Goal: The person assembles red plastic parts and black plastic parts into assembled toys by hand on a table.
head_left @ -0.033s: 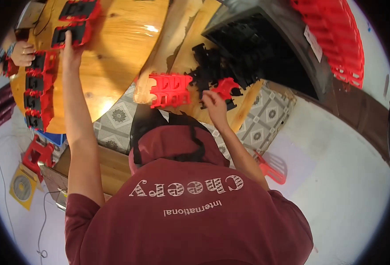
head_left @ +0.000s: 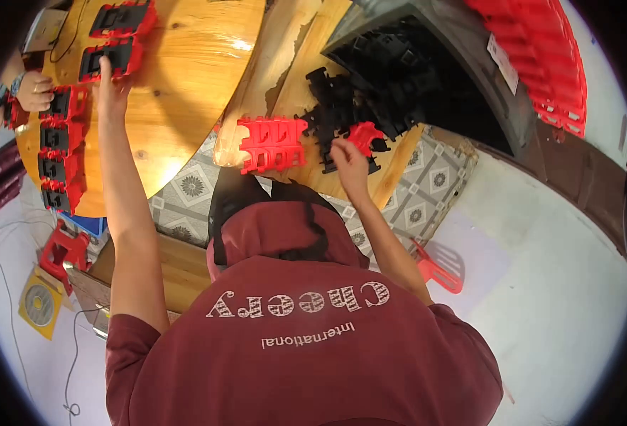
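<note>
At the upper left, my left hand (head_left: 110,96) reaches over the wooden table to a red and black plastic assembly (head_left: 115,57). Its thumb lies on top of the black part; the other fingers are mostly hidden. My right hand (head_left: 350,167) is at the near edge of a heap of black plastic parts (head_left: 328,113), fingers curled together. A red plastic part (head_left: 364,135) lies just beyond its fingertips; what the fingers hold, if anything, is hidden. Left of this hand, red frame-like plastic parts (head_left: 273,144) stand side by side.
More red and black assemblies (head_left: 55,138) line the left edge of the table (head_left: 186,57), where another person's hand (head_left: 35,91) rests. A further assembly (head_left: 123,18) lies beyond mine. A large black bin (head_left: 441,78) opens toward the heap. Stacked red plastic (head_left: 541,64) stands far right.
My right hand has shifted slightly right and away from me, its fingertips closer to the red part. My left hand stays on its assembly, with barely any shift.
</note>
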Available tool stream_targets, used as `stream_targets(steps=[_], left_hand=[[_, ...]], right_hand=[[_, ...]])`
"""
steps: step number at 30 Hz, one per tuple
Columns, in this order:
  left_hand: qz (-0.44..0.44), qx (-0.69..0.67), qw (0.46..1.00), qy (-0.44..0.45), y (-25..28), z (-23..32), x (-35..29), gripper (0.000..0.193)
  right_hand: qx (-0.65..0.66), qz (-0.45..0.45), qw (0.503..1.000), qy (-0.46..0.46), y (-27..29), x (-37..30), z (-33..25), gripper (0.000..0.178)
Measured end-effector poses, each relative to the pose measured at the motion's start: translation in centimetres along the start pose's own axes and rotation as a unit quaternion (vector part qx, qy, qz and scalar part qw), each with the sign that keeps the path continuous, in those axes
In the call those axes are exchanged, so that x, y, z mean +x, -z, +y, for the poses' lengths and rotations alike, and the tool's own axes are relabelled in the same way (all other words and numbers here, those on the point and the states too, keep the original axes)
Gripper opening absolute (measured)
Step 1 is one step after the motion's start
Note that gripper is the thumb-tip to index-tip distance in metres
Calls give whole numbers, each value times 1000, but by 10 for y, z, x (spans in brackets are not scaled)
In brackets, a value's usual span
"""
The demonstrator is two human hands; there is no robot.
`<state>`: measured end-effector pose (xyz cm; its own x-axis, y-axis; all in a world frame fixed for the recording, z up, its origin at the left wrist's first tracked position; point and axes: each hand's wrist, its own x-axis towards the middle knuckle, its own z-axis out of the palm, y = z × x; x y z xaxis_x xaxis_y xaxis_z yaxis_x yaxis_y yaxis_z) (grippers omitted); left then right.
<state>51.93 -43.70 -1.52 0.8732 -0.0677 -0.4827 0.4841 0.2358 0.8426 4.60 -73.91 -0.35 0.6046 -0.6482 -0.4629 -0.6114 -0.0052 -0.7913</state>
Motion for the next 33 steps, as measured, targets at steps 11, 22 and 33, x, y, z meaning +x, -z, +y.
stream_targets(steps=[11,22,33], left_hand=[[-5,216,962,-168,-94,-103,-237,61],[-187,764,583,-201,-102,-219,-225,90],[-201,488,837,145,-49,-298,-172,94]], right_hand=[[-521,30,844,122,-28,112,18,58],[-433,159,841,283,6,70,22,27],[-443,-117,861,221,-96,84,49,56]])
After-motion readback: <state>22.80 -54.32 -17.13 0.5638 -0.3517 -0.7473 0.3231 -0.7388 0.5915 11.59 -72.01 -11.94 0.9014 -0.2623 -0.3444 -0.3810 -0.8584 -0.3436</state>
